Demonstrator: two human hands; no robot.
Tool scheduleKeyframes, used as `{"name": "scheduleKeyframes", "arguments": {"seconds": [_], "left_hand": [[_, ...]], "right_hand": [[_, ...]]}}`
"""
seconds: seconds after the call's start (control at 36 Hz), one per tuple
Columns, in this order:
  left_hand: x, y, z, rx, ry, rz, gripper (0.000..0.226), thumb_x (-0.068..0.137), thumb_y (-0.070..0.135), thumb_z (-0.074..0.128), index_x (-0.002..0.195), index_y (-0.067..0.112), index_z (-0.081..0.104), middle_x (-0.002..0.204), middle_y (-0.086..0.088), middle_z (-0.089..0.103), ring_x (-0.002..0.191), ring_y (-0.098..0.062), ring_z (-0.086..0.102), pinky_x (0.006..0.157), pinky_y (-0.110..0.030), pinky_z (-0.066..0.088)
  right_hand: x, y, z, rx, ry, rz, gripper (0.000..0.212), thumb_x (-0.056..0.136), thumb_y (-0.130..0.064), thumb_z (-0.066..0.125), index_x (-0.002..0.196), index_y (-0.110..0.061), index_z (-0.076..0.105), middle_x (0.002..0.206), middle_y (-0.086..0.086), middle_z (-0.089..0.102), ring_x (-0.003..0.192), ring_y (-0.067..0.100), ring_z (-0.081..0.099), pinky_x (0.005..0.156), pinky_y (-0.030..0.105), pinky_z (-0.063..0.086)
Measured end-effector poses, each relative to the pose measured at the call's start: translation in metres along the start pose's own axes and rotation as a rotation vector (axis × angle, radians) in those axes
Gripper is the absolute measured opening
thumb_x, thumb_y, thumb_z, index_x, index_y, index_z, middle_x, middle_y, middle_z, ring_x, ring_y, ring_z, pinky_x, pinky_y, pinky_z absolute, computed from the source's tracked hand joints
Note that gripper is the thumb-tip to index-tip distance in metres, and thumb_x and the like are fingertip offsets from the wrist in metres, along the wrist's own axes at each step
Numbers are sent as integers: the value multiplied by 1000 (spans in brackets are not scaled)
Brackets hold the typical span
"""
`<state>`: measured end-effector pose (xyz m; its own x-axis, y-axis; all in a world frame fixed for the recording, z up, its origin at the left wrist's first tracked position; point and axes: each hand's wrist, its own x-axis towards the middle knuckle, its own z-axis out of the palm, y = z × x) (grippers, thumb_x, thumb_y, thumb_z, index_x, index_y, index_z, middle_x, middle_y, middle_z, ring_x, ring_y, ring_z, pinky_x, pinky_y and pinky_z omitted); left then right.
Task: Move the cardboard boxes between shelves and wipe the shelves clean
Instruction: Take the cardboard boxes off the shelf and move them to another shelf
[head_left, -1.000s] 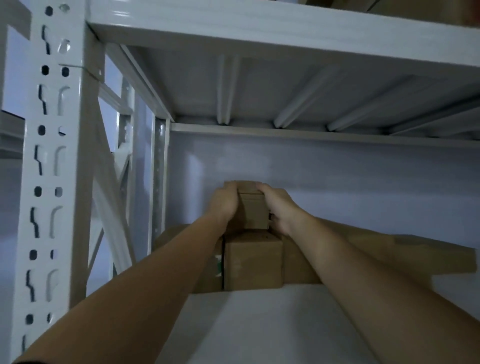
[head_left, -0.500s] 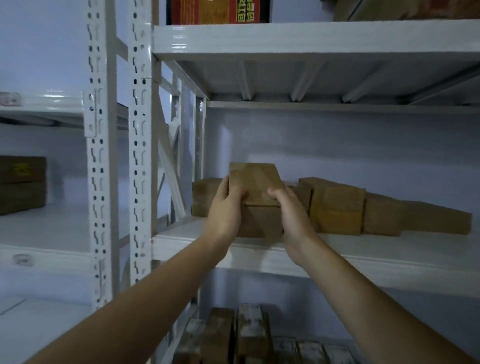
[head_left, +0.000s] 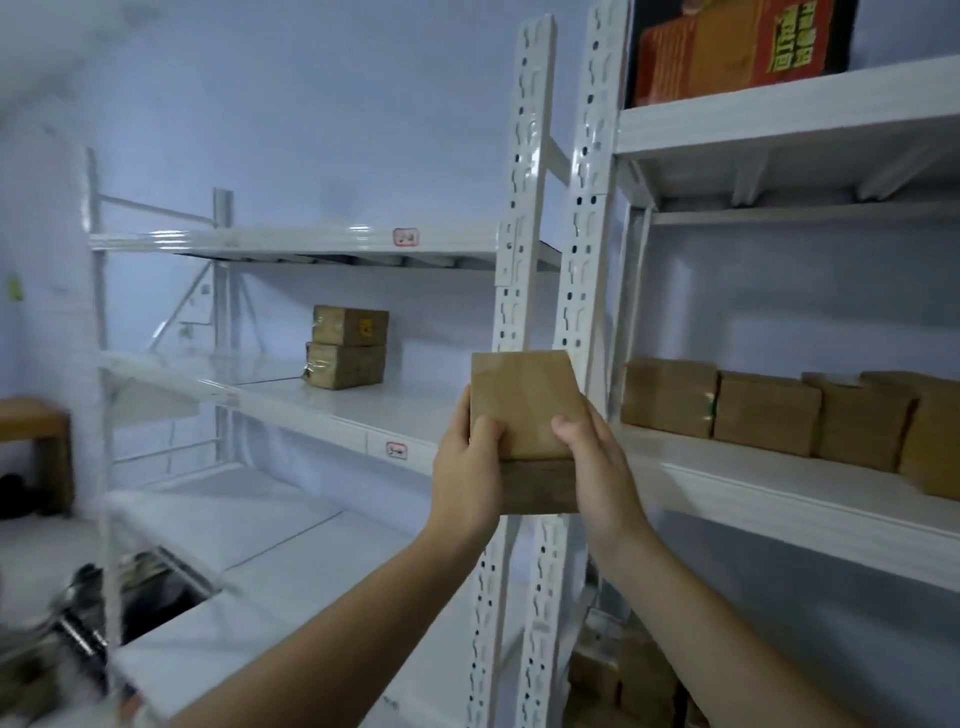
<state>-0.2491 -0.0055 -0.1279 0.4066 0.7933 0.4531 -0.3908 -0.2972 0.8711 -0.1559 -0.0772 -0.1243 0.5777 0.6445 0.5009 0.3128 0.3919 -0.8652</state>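
Observation:
I hold a small brown cardboard box (head_left: 524, 410) in the air in front of the white uprights (head_left: 519, 218) between two shelf units. My left hand (head_left: 465, 478) grips its left side with the thumb on its face. My right hand (head_left: 597, 467) grips its right side the same way. A row of several similar boxes (head_left: 769, 413) sits on the right unit's middle shelf (head_left: 810, 506). Two stacked boxes (head_left: 347, 353) stand on the left unit's middle shelf (head_left: 332, 410).
A red and black carton (head_left: 727, 47) stands on the right unit's top shelf. More boxes (head_left: 623, 686) lie low down on the right. A wooden stool (head_left: 36, 441) is at the far left, with dark metal items (head_left: 83, 618) at the lower left.
Both hands lifted the box off the row on the right shelf and drew it out and to the left. My view swung left, bringing the left shelf unit into sight.

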Motion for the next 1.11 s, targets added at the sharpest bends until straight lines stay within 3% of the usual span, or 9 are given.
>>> {"name": "scheduleKeyframes", "arguments": {"seconds": [0.17, 0.36, 0.44, 0.5, 0.58, 0.69, 0.92, 1.03, 1.11], "left_hand": [[30, 5, -115, 90, 114, -33, 37, 101, 29, 42, 126, 44, 63, 101, 9, 71, 95, -16, 65, 77, -32, 51], [78, 5, -223, 155, 119, -41, 35, 100, 32, 39, 116, 45, 67, 101, 9, 72, 96, -15, 65, 72, -30, 47], [100, -2, -255, 149, 121, -66, 36, 101, 29, 38, 107, 45, 69, 94, 11, 73, 91, -14, 65, 71, -30, 48], [115, -9, -271, 129, 128, -85, 35, 101, 28, 38, 100, 43, 70, 88, 10, 72, 89, -15, 64, 72, -30, 49], [137, -21, -288, 111, 126, -101, 34, 101, 27, 37, 101, 37, 69, 85, 9, 70, 84, -13, 61, 67, -28, 46], [175, -40, -303, 128, 110, -99, 33, 101, 26, 37, 99, 35, 68, 85, 9, 68, 81, -12, 58, 66, -28, 43], [277, -80, -304, 115, 96, -121, 24, 99, 26, 39, 87, 26, 60, 86, 2, 61, 80, -17, 53, 71, -33, 41], [332, -98, -290, 76, 73, -177, 24, 100, 31, 44, 118, 25, 58, 104, 2, 63, 95, -15, 61, 74, -34, 48], [371, -108, -283, 81, 80, -219, 29, 100, 34, 47, 125, 21, 52, 107, 3, 57, 97, -15, 58, 75, -34, 48]], "right_hand": [[10, 17, 121, 27, -65, 56, 34, 81, -57, 51, 112, -56, 65, 117, -13, 69, 111, 12, 65, 100, 42, 51], [32, 38, 234, 3, -79, 105, 25, 99, -49, 46, 110, -45, 69, 111, -7, 71, 106, 15, 66, 95, 40, 53], [45, 48, 268, -17, -72, 139, 26, 95, -54, 47, 107, -47, 69, 110, -10, 71, 108, 15, 66, 98, 43, 53], [56, 54, 285, -14, -96, 145, 23, 102, -44, 46, 104, -43, 69, 105, -11, 73, 104, 9, 67, 93, 34, 53], [77, 65, 304, -58, -87, 135, 24, 107, -32, 41, 99, -36, 63, 98, -8, 69, 83, -19, 57, 75, 5, 42], [108, 83, 330, -74, -52, 208, 23, 103, -32, 42, 102, -37, 65, 103, -6, 70, 100, 11, 64, 79, 31, 49], [202, 127, 349, -88, 11, 223, 25, 103, -34, 41, 108, -28, 64, 104, -1, 68, 97, 16, 63, 69, 30, 44], [255, 145, 346, -124, 53, 258, 28, 102, -38, 42, 109, -23, 65, 106, 3, 69, 99, 21, 64, 72, 35, 48], [296, 160, 345, -132, 95, 289, 31, 98, -42, 44, 106, -21, 65, 108, 8, 69, 101, 26, 65, 92, 45, 52]]}}
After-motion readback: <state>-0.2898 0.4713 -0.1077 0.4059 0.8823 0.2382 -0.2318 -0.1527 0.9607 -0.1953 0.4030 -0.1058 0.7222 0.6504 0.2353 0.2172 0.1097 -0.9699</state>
